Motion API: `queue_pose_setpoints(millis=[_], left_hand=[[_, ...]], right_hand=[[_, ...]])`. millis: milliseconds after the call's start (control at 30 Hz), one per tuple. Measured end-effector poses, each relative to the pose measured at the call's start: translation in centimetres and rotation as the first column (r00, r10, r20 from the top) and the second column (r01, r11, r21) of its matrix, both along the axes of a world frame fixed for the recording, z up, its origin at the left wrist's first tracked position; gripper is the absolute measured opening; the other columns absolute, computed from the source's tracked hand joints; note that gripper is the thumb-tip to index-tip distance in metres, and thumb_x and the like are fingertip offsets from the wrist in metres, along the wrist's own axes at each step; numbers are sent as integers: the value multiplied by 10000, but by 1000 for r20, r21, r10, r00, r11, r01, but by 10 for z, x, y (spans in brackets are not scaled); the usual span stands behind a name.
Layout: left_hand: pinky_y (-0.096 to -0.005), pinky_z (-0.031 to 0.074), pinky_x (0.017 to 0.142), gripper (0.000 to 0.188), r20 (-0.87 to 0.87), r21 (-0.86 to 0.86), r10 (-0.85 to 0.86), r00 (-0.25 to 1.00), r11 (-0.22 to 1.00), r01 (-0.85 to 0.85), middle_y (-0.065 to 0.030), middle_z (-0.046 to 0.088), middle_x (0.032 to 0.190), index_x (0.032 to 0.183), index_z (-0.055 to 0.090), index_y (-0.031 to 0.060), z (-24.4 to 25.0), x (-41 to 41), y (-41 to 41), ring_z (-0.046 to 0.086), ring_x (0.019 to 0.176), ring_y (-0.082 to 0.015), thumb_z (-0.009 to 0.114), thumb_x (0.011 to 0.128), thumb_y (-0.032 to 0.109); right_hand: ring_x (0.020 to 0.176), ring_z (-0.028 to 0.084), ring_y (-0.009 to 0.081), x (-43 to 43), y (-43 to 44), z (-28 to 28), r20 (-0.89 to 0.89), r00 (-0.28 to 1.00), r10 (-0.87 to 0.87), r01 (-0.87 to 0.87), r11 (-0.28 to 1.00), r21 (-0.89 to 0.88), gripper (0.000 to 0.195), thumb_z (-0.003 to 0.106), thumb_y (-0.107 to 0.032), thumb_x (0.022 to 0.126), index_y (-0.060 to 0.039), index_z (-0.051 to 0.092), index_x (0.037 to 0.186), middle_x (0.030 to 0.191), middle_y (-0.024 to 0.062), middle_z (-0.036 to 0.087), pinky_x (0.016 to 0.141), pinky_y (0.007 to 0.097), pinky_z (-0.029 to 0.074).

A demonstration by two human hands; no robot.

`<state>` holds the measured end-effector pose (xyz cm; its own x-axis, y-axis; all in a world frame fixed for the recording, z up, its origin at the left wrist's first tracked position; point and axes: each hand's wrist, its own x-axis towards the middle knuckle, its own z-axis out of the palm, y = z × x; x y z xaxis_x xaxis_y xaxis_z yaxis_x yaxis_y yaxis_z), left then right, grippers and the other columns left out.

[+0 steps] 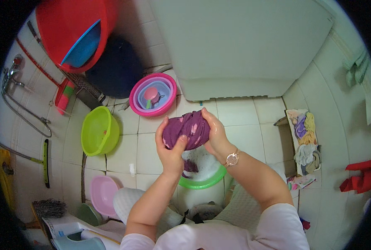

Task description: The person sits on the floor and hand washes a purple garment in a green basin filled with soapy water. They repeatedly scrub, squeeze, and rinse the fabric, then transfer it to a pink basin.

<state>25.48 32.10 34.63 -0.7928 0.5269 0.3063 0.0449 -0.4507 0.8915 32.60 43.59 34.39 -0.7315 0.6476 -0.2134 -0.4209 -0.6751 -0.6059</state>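
Note:
A bundled purple cloth (187, 129) with pink patches is held up between both hands. My left hand (172, 150) grips its left side, the thumb laid across the front. On the cloth's right side, my right hand (216, 132) is closed around it, its skin wet and sudsy; a watch (232, 159) circles that wrist. Below the hands stands a green basin (201, 185) of foamy water (209, 167), partly hidden by the cloth and forearms. A piece of dark purple fabric (190, 166) shows in the foam.
A lime-green basin (93, 134) and a pink basin (102, 193) stand at left. Nested basins (153, 113) hold a pink scoop (151, 93). A large white appliance (235, 47) stands ahead. Folded cloths (304, 125) lie on a ledge at right. A shower hose (22, 115) hangs left.

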Motion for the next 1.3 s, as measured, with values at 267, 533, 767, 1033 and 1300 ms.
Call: queue_pose_setpoints(millis=[267,533,767,1033,1300], left_hand=[[-513,363,1052,367,-817,-197,-179,548,980,26,-236,417,1307,969,637,130,8,-19,-14,447,1236,-408,783,636,85],[-550,404,928,393,-896,-372,-395,202,917,145,-173,426,1188,905,653,216,-6,-18,-23,455,1121,-410,806,553,134],[-555,429,870,337,-914,-401,-406,13,907,131,-132,492,1082,828,619,307,-29,-12,-23,486,1037,-356,751,545,181],[-600,382,952,322,-839,-538,-543,-33,820,195,-172,437,1170,840,660,265,-50,-30,-19,430,1146,-405,777,541,284],[-487,478,973,598,414,-490,-313,855,715,499,-134,479,1255,1382,338,164,-105,-45,-50,462,1252,-368,642,874,249]], right_hand=[[810,668,189,4,19,-16,-15,926,377,-375,916,-141,202,576,-280,940,-83,614,927,889,76,679,774,370,556],[668,598,143,-4,15,-47,245,851,465,-465,883,-61,157,587,-222,895,-85,616,822,791,48,634,623,315,492],[633,492,116,-2,9,-70,418,850,321,-423,888,178,163,559,-175,835,-45,587,741,721,18,549,582,309,419],[625,501,138,-2,10,-103,495,868,25,-263,869,418,160,540,-165,845,-24,588,787,730,38,563,589,317,419],[1049,600,233,8,-9,-82,463,848,258,-213,966,-147,481,525,-363,968,-23,436,1296,1195,129,572,829,420,511]])
